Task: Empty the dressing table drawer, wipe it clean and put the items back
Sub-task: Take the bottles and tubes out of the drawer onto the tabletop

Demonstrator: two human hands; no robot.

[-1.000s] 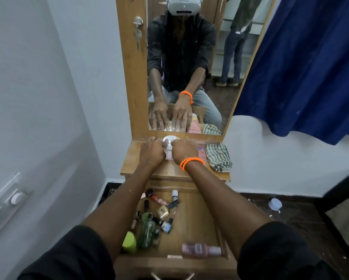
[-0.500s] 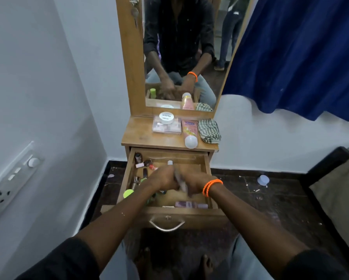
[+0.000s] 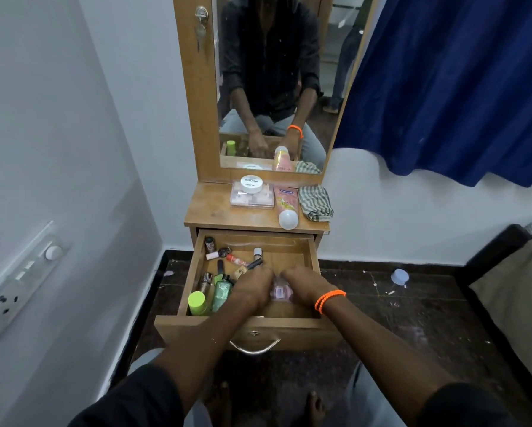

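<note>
White walls meet in a corner where a wooden desk (image 3: 215, 211) with a mirror (image 3: 277, 87) stands beside a blue curtain (image 3: 458, 87). On the desk top lie a clear box (image 3: 252, 197) with a white jar (image 3: 251, 184) on it, a pink tube (image 3: 286, 204) with its white cap toward the front edge, and a checked cloth (image 3: 315, 202) just beside the tube. Below, the drawer (image 3: 289, 326) is pulled out over the dark floor (image 3: 412, 318). Its left side holds a clutter of small bottles: a green-capped one (image 3: 197, 302) at the front corner, a green bottle (image 3: 222, 292) beside it, nail polishes (image 3: 218, 253) farther back. Both hands reach into the drawer's middle. The left hand (image 3: 252, 288) has its fingers curled downward; its grip cannot be told, as the fingers hide what lies beneath. The right hand (image 3: 304, 285), with orange bands (image 3: 329, 300) at the wrist, has its fingers bent toward a pink bottle (image 3: 279, 291) lying between the two hands; whether it grips the bottle cannot be told. A switch panel (image 3: 21, 272) sits on the left wall.
</note>
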